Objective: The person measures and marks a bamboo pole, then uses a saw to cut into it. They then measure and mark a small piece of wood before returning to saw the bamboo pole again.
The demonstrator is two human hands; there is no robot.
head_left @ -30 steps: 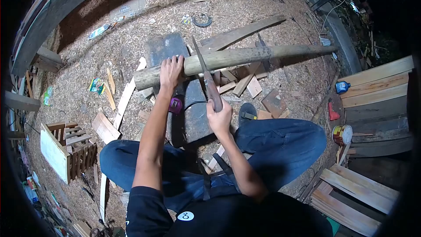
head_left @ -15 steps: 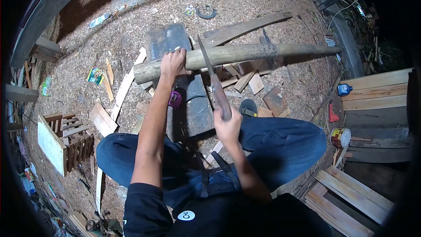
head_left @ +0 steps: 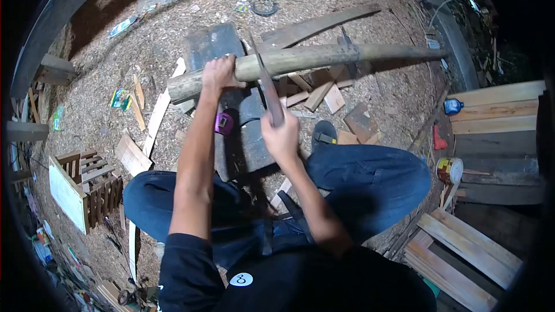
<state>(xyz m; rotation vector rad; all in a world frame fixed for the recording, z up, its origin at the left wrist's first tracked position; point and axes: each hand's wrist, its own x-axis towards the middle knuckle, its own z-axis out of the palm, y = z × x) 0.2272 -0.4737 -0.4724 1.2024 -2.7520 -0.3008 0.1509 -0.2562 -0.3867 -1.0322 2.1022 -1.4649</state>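
A long, slightly curved wooden pole (head_left: 300, 59) lies across a dark, worn wooden block (head_left: 254, 149). My left hand (head_left: 219, 72) is wrapped over the pole near its cut left end. In my right hand (head_left: 280, 136) is the handle of a handsaw (head_left: 269, 89), fingers closed round it. The saw's narrow blade crosses the pole just right of my left hand, tip pointing away from me. Seen nearly edge-on, the blade hides a strip of the pole. On the block below my left hand sits a purple tape measure (head_left: 224, 122).
Wood offcuts (head_left: 334, 99) lie beyond my right hand, near a sandal (head_left: 324, 134). A long plank (head_left: 318, 26) rests behind the pole. Wood shavings cover the ground. At left stands a slatted wooden crate (head_left: 72, 193); at right are a can (head_left: 450, 170) and stacked boards (head_left: 491, 115).
My right hand has moved forward and a little left with the saw, toward the pole. My left hand keeps its hold on the pole. The whole view has shifted slightly.
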